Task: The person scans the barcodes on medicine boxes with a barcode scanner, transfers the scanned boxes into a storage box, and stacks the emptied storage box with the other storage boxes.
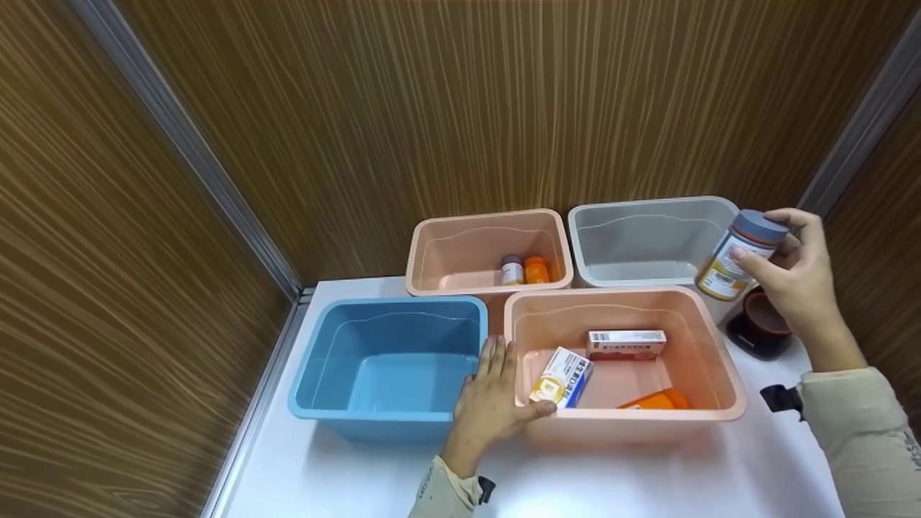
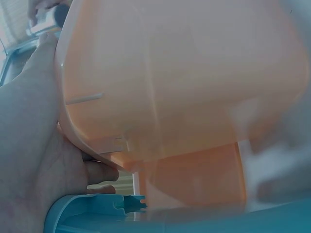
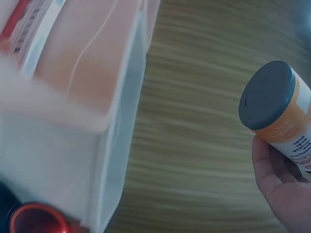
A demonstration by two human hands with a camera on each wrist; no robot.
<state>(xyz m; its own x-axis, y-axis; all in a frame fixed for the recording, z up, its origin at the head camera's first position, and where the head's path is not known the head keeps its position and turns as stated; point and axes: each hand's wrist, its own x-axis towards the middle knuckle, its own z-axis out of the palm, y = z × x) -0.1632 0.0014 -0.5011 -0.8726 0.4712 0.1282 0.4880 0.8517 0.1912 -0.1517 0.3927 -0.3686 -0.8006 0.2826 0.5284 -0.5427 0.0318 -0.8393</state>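
right hand (image 1: 799, 280) grips grey-lidded bottle (image 1: 738, 259), held tilted near the right edge of the grey bin (image 1: 640, 248) and a dark jar (image 1: 757, 347); left hand (image 1: 491, 399), fingers extended, rests at the front pink bin's (image 1: 633, 415) near-left corner, beside the blue bin (image 1: 381, 416).

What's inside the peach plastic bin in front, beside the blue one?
A white, yellow and blue cardboard box, a white and red cardboard box, and an orange plastic bottle. The peach bin's front rim hides part of the bottle and anything low behind it.
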